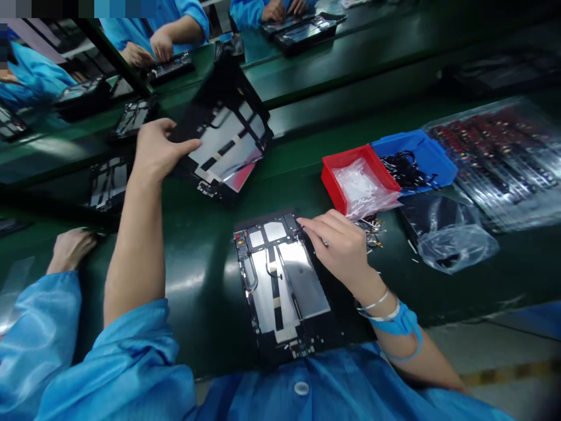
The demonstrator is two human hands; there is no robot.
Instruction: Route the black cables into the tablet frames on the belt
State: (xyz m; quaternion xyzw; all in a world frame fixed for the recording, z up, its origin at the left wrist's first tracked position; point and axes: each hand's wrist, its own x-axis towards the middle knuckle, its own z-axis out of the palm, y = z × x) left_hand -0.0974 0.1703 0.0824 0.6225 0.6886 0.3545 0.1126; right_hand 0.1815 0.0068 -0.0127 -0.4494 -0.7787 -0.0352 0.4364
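My left hand [160,149] grips a tablet with its inside exposed [228,143] by its left edge. This tablet is held tilted above the bench, with silver battery areas and dark ribbon cables showing. A second opened tablet [287,292] lies on the bench in front of my body, its silver cells, cables and small boards facing up. At its upper right corner, my right hand [339,242] has its fingertips closed on the edge. A blue wrist strap [401,324] is around my right wrist.
Right of the tablets are a red bin [335,184] with a plastic bag, a blue bin [445,166] of black cables, small loose parts [372,231], a clear bag [456,245] and bagged strips [504,164]. A co-worker's hand [72,251] rests at left. Other workers handle tablets across the green bench.
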